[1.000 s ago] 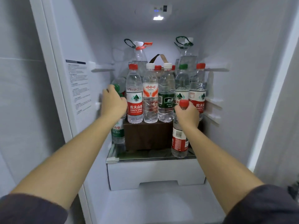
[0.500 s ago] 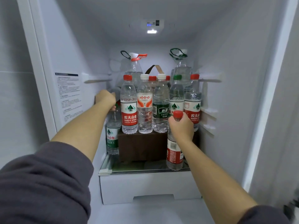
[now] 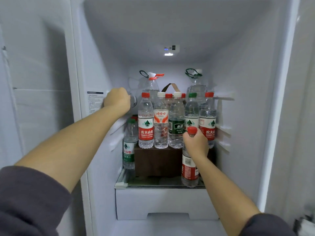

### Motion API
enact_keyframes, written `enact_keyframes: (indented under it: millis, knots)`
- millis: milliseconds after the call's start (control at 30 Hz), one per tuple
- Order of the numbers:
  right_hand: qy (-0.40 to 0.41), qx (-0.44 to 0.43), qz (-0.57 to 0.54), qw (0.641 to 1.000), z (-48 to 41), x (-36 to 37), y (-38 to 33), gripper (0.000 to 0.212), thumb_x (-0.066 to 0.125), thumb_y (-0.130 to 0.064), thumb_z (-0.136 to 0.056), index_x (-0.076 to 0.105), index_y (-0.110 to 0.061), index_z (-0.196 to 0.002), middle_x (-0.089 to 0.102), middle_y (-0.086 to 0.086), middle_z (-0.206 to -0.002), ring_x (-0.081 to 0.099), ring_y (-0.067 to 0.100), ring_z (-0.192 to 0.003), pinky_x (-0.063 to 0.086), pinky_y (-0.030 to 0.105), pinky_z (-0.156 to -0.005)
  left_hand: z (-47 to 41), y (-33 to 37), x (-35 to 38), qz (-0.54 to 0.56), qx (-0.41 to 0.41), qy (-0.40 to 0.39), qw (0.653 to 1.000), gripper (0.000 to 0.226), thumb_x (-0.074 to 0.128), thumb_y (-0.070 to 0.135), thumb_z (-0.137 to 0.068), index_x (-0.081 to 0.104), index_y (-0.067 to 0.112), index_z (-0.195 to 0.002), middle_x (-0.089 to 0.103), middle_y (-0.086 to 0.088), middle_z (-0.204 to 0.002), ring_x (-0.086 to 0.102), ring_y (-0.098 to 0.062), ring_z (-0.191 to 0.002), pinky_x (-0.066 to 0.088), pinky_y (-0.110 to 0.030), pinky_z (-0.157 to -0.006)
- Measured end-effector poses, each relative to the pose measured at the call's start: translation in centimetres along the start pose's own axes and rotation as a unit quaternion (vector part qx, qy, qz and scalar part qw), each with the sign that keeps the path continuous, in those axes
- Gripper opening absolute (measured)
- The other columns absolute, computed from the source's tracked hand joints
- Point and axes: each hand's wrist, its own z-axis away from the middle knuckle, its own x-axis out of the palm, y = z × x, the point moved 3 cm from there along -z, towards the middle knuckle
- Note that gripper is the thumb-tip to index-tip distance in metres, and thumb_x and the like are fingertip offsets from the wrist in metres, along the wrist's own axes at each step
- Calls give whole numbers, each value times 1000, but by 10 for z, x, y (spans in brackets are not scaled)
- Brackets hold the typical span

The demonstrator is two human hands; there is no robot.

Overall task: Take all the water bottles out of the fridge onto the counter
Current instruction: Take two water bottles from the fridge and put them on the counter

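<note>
A red-capped bottle (image 3: pixel 189 169) stands upright at the front right corner of the glass shelf (image 3: pixel 122 183), its neck gripped by the right hand (image 3: pixel 196 143) with fingers curled round it. The left hand (image 3: pixel 117 101) is held by the fridge (image 3: pixel 247 116) left wall; whether its fingers hold anything cannot be told. A bottle row (image 3: pixel 162 123) is carried on a brown box (image 3: pixel 158 160).

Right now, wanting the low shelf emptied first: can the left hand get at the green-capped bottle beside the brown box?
Probably yes: the green-capped bottle stands unobstructed at the front, below the left hand, though that hand may hold something.
</note>
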Motion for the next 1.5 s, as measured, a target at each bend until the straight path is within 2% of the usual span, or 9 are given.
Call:
enact_keyframes:
  millis: [267,367,467,633,833,1067,1233,1367,1500]
  knots:
    - [-3,0,-1,1000,8,-5,-7,13,56,-28,-87,57,-16,-82,62,1,-74,59,20,-71,42,30,-63,22,2,-52,-47,68,-11,996,18,48,17,-95,52,6,-82,62,-25,-97,52,-35,-73,41,-35,-65]
    - [-12,-1,-4,1000,11,-6,-9,13,56,-28,-86,52,-19,-77,60,0,-72,60,23,-71,48,35,-65,26,1,-67,-55,75,-9,996,24,49,25,-95,58,4,-93,59,-19,-86,53,-35,-71,43,-35,-65]
    - [-11,-2,-4,1000,14,-7,-11,12,56,-28,-85,52,-20,-77,61,0,-73,59,23,-71,50,38,-68,29,3,-80,-57,102,1,993,27,51,29,-96,60,7,-108,60,-18,-96,52,-33,-77,44,-34,-67]
    - [-19,2,-18,1000,19,-12,-14,14,56,-25,-87,51,-21,-75,59,-1,-71,57,20,-68,43,31,-63,43,10,-91,-32,121,-31,992,17,50,28,-96,54,12,-96,55,-8,-74,51,-22,-54,40,-28,-56]
    - [-20,-1,-26,999,24,-14,-17,15,56,-25,-85,50,-21,-73,57,-2,-67,56,20,-64,47,35,-64,73,26,-48,-46,156,-124,979,14,47,30,-99,45,17,-93,53,-6,-80,45,-16,-58,44,-30,-60]
    - [-27,11,-41,999,23,-15,-15,13,56,-24,-87,52,-22,-75,61,-1,-72,59,21,-70,49,37,-70,89,40,13,-18,169,-194,966,14,48,30,-99,43,17,-95,56,-5,-86,49,-14,-58,39,-28,-49]
    - [-32,21,-50,998,17,-14,-10,11,57,-24,-88,54,-22,-77,62,-2,-74,60,18,-71,47,33,-71,93,42,56,-10,163,-264,951,28,47,30,-101,44,13,-123,58,-10,-95,58,-20,-60,51,-31,-52]
    - [-30,22,-44,998,13,-11,-10,9,57,-24,-87,56,-20,-79,63,-1,-75,59,18,-71,42,30,-64,84,43,71,-27,179,-239,954,33,46,34,-101,43,17,-129,59,-11,-107,55,-23,-77,54,-36,-70]
    - [-29,15,-69,997,10,-9,-1,5,60,-29,-89,58,-24,-89,65,-5,-81,63,16,-79,52,35,-74,81,29,97,32,148,-188,970,36,42,36,-101,36,28,-135,59,-5,-100,57,-22,-77,49,-35,-62]
